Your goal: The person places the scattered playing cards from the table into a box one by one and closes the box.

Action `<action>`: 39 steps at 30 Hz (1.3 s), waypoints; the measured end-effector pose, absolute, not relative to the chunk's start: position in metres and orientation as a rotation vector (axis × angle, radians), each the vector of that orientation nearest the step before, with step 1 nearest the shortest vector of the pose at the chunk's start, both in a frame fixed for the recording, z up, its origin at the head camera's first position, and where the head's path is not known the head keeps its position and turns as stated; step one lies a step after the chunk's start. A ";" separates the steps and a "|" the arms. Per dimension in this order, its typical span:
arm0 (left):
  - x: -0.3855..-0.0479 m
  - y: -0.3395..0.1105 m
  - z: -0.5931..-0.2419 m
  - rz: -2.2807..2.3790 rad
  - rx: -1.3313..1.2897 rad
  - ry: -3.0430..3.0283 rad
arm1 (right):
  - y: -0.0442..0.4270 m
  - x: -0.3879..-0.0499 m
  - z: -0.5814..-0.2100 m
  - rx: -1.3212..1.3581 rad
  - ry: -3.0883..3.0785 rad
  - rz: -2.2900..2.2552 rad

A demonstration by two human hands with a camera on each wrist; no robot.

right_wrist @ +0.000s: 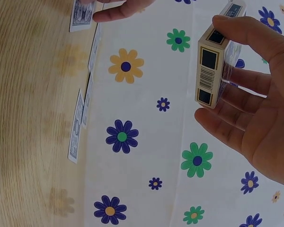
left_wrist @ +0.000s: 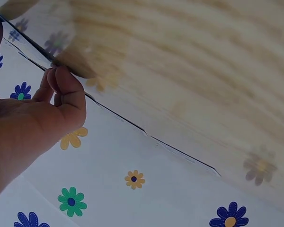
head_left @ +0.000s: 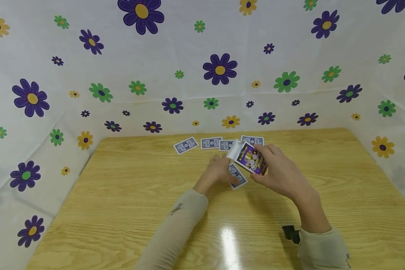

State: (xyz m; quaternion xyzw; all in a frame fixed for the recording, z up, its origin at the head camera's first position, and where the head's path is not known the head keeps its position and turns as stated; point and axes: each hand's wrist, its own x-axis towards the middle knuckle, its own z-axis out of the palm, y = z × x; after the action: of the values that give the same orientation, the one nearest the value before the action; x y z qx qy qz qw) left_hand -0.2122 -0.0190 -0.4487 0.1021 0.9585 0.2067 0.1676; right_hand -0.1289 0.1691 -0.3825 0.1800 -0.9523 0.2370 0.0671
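My right hand (head_left: pixel 283 172) grips a purple playing-card box (head_left: pixel 251 159) above the table, its white end flap standing open toward the left. The right wrist view shows the box's barcode end (right_wrist: pixel 208 71) between thumb and fingers. Just left of the box, my left hand (head_left: pixel 219 168) holds a blue-backed playing card (head_left: pixel 237 178) low over the wood, thumb across its near side. That card appears nearly edge-on in the left wrist view, at the left hand's fingertips (left_wrist: pixel 66 85). What the box contains is hidden.
Several blue-backed cards lie face down in a row along the back of the wooden table (head_left: pixel 121 195), the leftmost card (head_left: pixel 186 145) tilted. A flower-printed white cloth (head_left: pixel 175 48) rises behind and at both sides. A black object (head_left: pixel 291 234) sits by the right sleeve.
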 end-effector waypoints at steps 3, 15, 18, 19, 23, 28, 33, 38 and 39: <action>-0.212 -0.021 -0.451 0.608 0.251 2.732 | 0.169 -0.128 -0.383 0.543 -2.870 0.710; -0.211 -0.029 -0.451 0.692 0.219 2.767 | 0.169 -0.129 -0.383 0.530 -2.886 0.704; -0.213 -0.034 -0.451 0.812 0.218 2.726 | 0.168 -0.129 -0.383 0.520 -2.891 0.707; -0.214 -0.036 -0.451 0.837 0.232 2.721 | 0.168 -0.129 -0.383 0.515 -2.895 0.706; -0.219 -0.050 -0.450 0.902 0.270 2.718 | 0.167 -0.130 -0.382 0.511 -2.907 0.708; -0.223 -0.070 -0.447 1.037 0.245 2.723 | 0.166 -0.130 -0.381 0.520 -2.917 0.699; -0.218 -0.083 -0.437 1.292 0.165 2.612 | 0.165 -0.131 -0.383 0.522 -2.915 0.686; -0.208 -0.089 -0.426 1.507 0.118 2.517 | 0.165 -0.131 -0.385 0.521 -2.926 0.678; -0.206 -0.090 -0.424 1.550 0.117 2.501 | 0.165 -0.131 -0.386 0.522 -2.927 0.681</action>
State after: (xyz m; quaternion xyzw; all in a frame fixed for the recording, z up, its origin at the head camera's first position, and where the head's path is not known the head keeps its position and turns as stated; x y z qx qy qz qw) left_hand -0.2063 -0.0900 -0.4242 0.0395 0.8452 0.5239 0.0982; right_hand -0.1313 0.1650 -0.3857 0.1709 -0.9586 0.2232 0.0456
